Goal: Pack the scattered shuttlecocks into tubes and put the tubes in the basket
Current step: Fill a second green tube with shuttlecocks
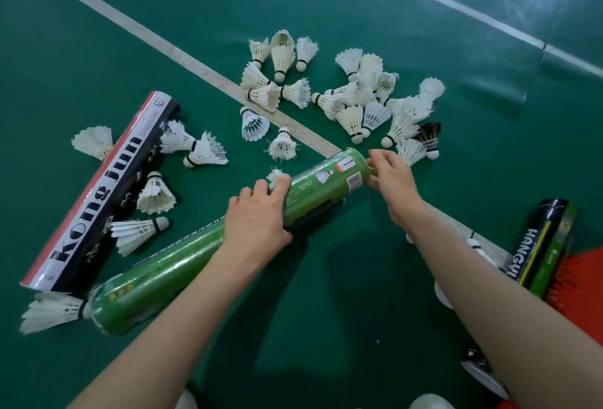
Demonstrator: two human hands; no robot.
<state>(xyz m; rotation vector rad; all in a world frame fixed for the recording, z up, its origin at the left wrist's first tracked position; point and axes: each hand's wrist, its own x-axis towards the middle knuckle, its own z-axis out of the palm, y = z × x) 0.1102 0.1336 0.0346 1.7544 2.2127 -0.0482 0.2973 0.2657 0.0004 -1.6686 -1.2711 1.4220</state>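
I am gripping the tube [323, 186] round its middle with my left hand [257, 212], fingers wrapped over it. My right hand [393, 180] is curling its fingers on the tube's far end; I cannot tell if anything is pinched there. Hands apart, both on the tube. Shuttlecocks [359, 98] are lying scattered just beyond both hands. Kong jun tube [98, 193] is lying left of my left hand. Basket [574, 284] is sitting right of my right arm.
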